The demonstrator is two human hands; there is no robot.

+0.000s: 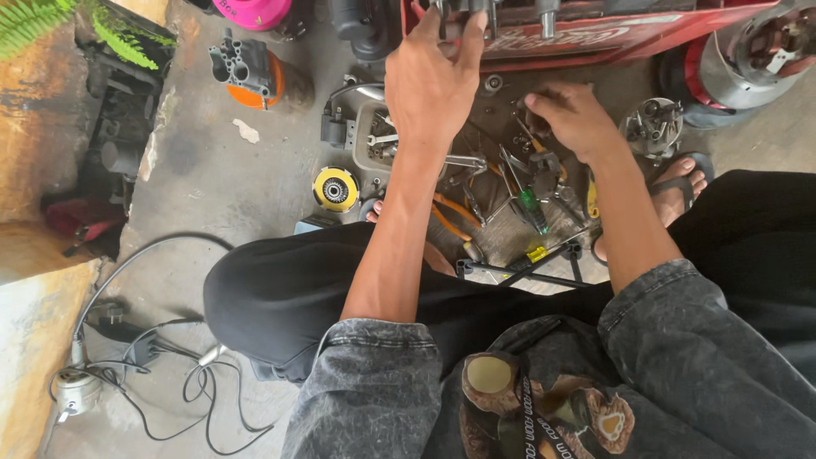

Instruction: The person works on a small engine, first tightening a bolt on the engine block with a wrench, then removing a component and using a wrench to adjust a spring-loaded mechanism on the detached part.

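My left hand [429,81] reaches up to the red machine housing [629,34] at the top, fingers curled around a dark metal part at its edge. My right hand [574,115] rests lower, fingertips pinched over a small dark piece above the tool pile; what it holds is hidden. Between my arms lies a heap of hand tools [510,195]: orange-handled pliers, a green screwdriver, wrenches.
A yellow round disc [335,189] lies left of the tools. An orange and grey motor part [251,72] stands at upper left. A silver motor housing [761,51] sits at the top right. Cables and a plug [136,348] trail at lower left. My sandalled foot [680,183] shows on the right.
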